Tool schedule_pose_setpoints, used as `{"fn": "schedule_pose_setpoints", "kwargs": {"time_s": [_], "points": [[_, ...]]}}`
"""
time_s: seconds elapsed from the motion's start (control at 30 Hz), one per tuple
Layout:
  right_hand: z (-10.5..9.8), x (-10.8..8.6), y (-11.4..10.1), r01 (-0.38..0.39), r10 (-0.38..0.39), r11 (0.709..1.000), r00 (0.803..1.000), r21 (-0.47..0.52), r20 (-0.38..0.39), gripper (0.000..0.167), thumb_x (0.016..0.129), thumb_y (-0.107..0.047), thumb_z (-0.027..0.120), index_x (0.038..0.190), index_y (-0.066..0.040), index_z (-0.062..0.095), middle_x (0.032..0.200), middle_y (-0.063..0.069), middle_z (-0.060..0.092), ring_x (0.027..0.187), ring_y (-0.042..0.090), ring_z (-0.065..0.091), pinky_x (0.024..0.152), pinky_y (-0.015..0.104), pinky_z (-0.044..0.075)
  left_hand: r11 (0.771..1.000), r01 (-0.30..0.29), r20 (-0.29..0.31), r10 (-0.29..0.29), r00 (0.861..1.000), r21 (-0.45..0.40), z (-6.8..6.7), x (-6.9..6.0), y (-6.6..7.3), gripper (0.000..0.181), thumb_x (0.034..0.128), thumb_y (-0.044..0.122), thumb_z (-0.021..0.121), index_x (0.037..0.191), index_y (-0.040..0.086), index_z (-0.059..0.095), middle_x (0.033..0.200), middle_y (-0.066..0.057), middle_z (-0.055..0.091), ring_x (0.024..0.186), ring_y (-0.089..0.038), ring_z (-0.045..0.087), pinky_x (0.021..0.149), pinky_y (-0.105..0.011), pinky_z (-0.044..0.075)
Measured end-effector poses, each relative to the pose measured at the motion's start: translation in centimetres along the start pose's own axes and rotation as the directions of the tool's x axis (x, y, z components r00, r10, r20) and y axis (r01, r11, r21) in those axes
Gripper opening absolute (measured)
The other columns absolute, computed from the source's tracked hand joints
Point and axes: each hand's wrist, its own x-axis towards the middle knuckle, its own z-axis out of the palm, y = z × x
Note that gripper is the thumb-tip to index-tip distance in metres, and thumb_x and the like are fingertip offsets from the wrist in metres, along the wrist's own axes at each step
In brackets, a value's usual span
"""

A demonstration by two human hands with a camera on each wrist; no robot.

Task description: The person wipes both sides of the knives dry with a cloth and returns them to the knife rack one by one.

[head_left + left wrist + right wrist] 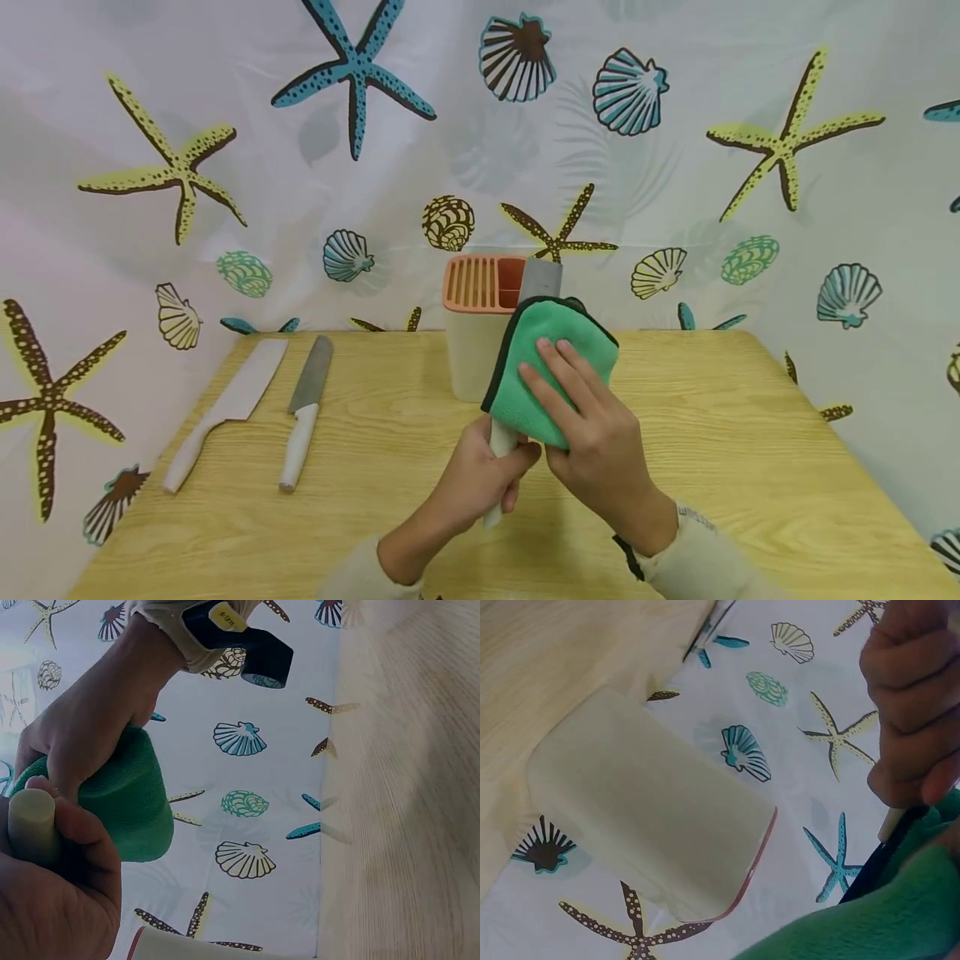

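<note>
My left hand (480, 471) grips the white handle of a kitchen knife (542, 279), its blade pointing up and away. Draped against that blade is a green cloth (517, 400) with black edging; only the grey blade end shows above it. With fingers spread over the cloth's front, my right hand (600, 442) holds it to the blade. The left wrist view shows the round handle end (32, 814) inside the left fist and the right hand (82, 742) around the cloth (139, 802). In the right wrist view, the left fist (915, 705) is above the cloth (870, 922).
Behind the cloth stands a cream knife block (468, 358) with an orange slotted top. On the wooden table (375, 517) at left lie a cleaver (232, 400) and another white-handled knife (306, 417). A shell-and-starfish patterned sheet (420, 150) hangs around the table's back and sides.
</note>
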Motion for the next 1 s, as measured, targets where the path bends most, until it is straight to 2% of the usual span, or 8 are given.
{"fn": "schedule_pose_setpoints", "kwargs": {"time_s": [0.1, 0.2, 0.33, 0.47, 0.57, 0.73, 0.9, 1.0], "points": [[0.4, -0.6, 0.0, 0.033, -0.033, 0.999, 0.999, 0.008, 0.035, 0.065, 0.069, 0.015, 0.054, 0.128, -0.01, 0.067, 0.139, 0.013, 0.062, 0.132, 0.033, 0.056, 0.116, 0.028, 0.041, 1.0, -0.017, -0.012, 0.017, 1.0, 0.019, -0.1, 0.0, 0.0, 0.009, 0.0972, 0.006, 0.052, 0.093, -0.001, 0.05, 0.052, 0.007, 0.044, 0.034, 0.0, 0.043, 0.037, -0.018, 0.039], [0.7, -0.7, 0.1, 0.054, -0.055, 0.999, 0.996, 0.006, 0.07, 0.073, 0.068, 0.022, 0.048, 0.131, -0.011, 0.066, 0.141, 0.012, 0.06, 0.136, 0.033, 0.053, 0.118, 0.031, 0.04, 0.999, -0.033, -0.002, 0.033, 0.999, 0.038, -0.2, 0.0, 0.1, 0.011, 0.0963, 0.005, 0.052, 0.091, -0.004, 0.051, 0.051, 0.006, 0.043, 0.033, -0.001, 0.043, 0.035, -0.019, 0.039], [0.7, -0.5, 0.6, 0.04, -0.039, 0.999, 0.994, -0.013, 0.105, 0.087, 0.06, 0.029, 0.045, 0.134, -0.012, 0.064, 0.143, 0.011, 0.06, 0.137, 0.033, 0.052, 0.085, 0.031, 0.061, 0.997, -0.018, 0.008, 0.017, 1.0, 0.075, -0.2, -0.2, 0.3, 0.01, 0.0951, 0.004, 0.051, 0.087, -0.001, 0.049, 0.051, 0.005, 0.044, 0.033, -0.001, 0.044, 0.036, -0.019, 0.04], [0.7, -0.1, 1.5, 0.009, -0.008, 1.0, 0.997, -0.021, 0.079, 0.086, 0.059, 0.031, 0.053, 0.133, -0.011, 0.065, 0.141, 0.012, 0.061, 0.133, 0.037, 0.055, 0.062, 0.036, 0.061, 0.995, 0.019, 0.017, -0.021, 1.0, 0.099, -0.2, -0.5, 0.4, 0.008, 0.0952, 0.003, 0.051, 0.089, -0.001, 0.048, 0.056, 0.003, 0.044, 0.035, -0.002, 0.044, 0.038, -0.018, 0.04], [0.8, 0.2, 2.3, -0.016, 0.018, 0.999, 0.998, -0.034, 0.067, 0.08, 0.064, 0.03, 0.057, 0.133, -0.011, 0.065, 0.142, 0.011, 0.061, 0.134, 0.037, 0.054, 0.071, 0.044, 0.062, 0.993, 0.05, 0.025, -0.053, 0.998, 0.106, -0.1, -0.7, 0.4, 0.008, 0.0954, 0.003, 0.052, 0.09, -0.002, 0.048, 0.057, 0.002, 0.044, 0.036, -0.002, 0.044, 0.039, -0.018, 0.04], [0.7, 0.6, 3.9, -0.065, 0.068, 0.997, 0.995, -0.048, 0.067, 0.073, 0.071, 0.027, 0.057, 0.133, -0.01, 0.065, 0.142, 0.012, 0.061, 0.135, 0.036, 0.054, 0.061, 0.042, 0.061, 0.989, 0.074, 0.023, -0.078, 0.997, 0.131, 0.2, -1.0, 0.5, 0.007, 0.0948, 0.003, 0.053, 0.09, -0.002, 0.049, 0.056, 0.002, 0.044, 0.037, -0.003, 0.044, 0.039, -0.018, 0.041], [0.5, 1.0, 5.8, -0.129, 0.132, 0.991, 0.988, -0.044, 0.076, 0.063, 0.078, 0.021, 0.062, 0.133, -0.009, 0.064, 0.141, 0.013, 0.061, 0.13, 0.037, 0.058, 0.081, 0.052, 0.06, 0.99, 0.076, 0.026, -0.08, 0.996, 0.122, 0.3, -1.2, 0.6, 0.008, 0.0938, 0.002, 0.052, 0.089, -0.003, 0.049, 0.056, 0.002, 0.044, 0.036, -0.003, 0.044, 0.039, -0.019, 0.041], [0.0, 1.2, 7.0, -0.217, 0.218, 0.976, 0.97, -0.02, 0.11, 0.064, 0.08, 0.02, 0.058, 0.136, -0.01, 0.062, 0.141, 0.013, 0.061, 0.126, 0.038, 0.06, 0.073, 0.047, 0.061, 0.991, 0.081, 0.029, -0.085, 0.996, 0.108, 0.3, -1.3, 0.5, 0.008, 0.0938, 0.002, 0.053, 0.088, -0.002, 0.049, 0.056, 0.002, 0.044, 0.036, -0.004, 0.043, 0.038, -0.019, 0.04]]}}
